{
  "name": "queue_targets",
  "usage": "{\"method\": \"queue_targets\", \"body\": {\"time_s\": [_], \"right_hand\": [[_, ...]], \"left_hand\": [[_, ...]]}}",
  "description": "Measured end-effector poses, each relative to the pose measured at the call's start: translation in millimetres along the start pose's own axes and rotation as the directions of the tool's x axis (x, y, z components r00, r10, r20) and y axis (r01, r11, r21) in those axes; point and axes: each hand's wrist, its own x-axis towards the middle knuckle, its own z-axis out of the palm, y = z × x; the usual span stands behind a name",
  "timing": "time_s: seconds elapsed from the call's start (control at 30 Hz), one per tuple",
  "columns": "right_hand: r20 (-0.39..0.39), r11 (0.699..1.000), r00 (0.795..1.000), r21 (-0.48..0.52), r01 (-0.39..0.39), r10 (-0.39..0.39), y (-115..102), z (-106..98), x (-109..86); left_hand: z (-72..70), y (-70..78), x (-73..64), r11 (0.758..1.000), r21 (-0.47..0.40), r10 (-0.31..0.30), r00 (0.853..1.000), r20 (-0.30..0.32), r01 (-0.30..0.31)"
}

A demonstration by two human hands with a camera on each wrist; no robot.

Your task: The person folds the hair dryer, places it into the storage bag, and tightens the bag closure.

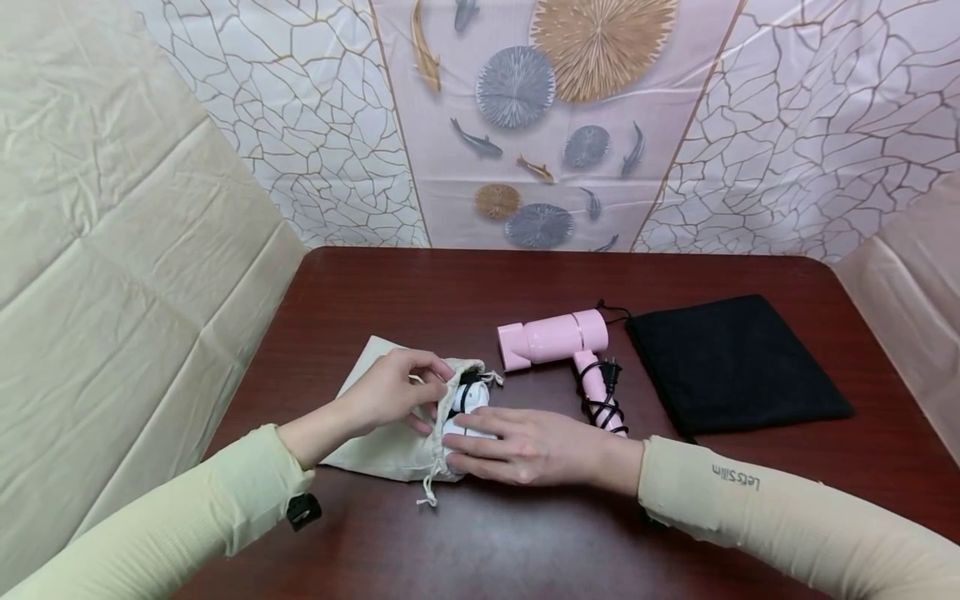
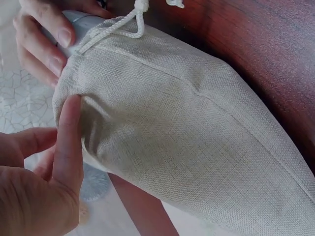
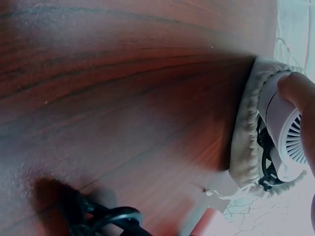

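One white hair dryer (image 3: 279,108) is sitting partly inside a cloth bag (image 1: 382,450), right hand (image 1: 521,446) gripping its exposed end, left hand (image 1: 393,387) touching the mouth with bent fingers, pinch uncertain, the gathered rim possibly catching black cord (image 3: 266,152) and jamming everything.

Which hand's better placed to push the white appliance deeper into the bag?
Right, likely: the right hand holds the white appliance; the left hand touches the cloth bag near its mouth.

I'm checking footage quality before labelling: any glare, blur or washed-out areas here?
Head: soft sheen on the near part of the wooden tabletop, lighting otherwise fairly even; left wrist: linen drawstring bag crisp, weave visible; right wrist: right side pale and washed out, black power cord dark and soft-edged at lower left.
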Motion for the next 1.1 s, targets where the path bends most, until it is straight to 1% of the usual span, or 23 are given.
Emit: {"method": "queue_targets", "body": {"time_s": [0.17,0.33,0.43,0.6,0.77,0.9,0.97,1.03,1.1], "right_hand": [[0.009,0.993,0.997,0.085,-0.08,0.08,0.7,5.1,-6.0],[0.031,0.982,0.991,0.139,-0.13,0.126,-2.0,9.2,-9.8],[0.049,0.973,0.987,0.166,-0.16,0.153,-4.6,10.9,-10.4],[0.078,0.941,0.975,0.256,-0.222,0.209,-9.2,11.5,-12.5],[0.142,0.91,0.961,0.313,-0.272,0.238,-12.4,7.8,-19.0],[0.201,0.89,0.943,0.325,-0.319,0.265,-14.7,1.1,-26.5],[0.221,0.87,0.929,0.336,-0.359,0.298,-16.3,-1.6,-29.7],[0.237,0.84,0.908,0.353,-0.411,0.345,-18.2,-3.6,-32.2],[0.254,0.798,0.88,0.375,-0.472,0.401,-20.5,-4.4,-34.2]], "left_hand": [[0.7,-1.7,-1.0,1.0,-0.012,-0.001,1.0,0.027,0.001],[1.1,-7.2,-1.9,0.999,-0.044,-0.024,0.999,0.029,0.025],[1.3,-11.0,-0.4,0.997,-0.061,-0.048,0.998,0.04,0.05],[2.8,-14.6,2.9,0.985,-0.135,-0.098,0.994,0.055,0.105],[6.9,-16.3,1.9,0.976,-0.174,-0.119,0.991,0.062,0.129],[11.5,-17.4,-0.1,0.973,-0.184,-0.132,0.99,0.058,0.14],[13.4,-16.9,-0.7,0.971,-0.19,-0.136,0.989,0.054,0.144],[14.5,-15.8,-0.6,0.969,-0.2,-0.136,0.99,0.046,0.142],[14.5,-14.1,-0.4,0.967,-0.212,-0.138,0.99,0.031,0.142]]}}
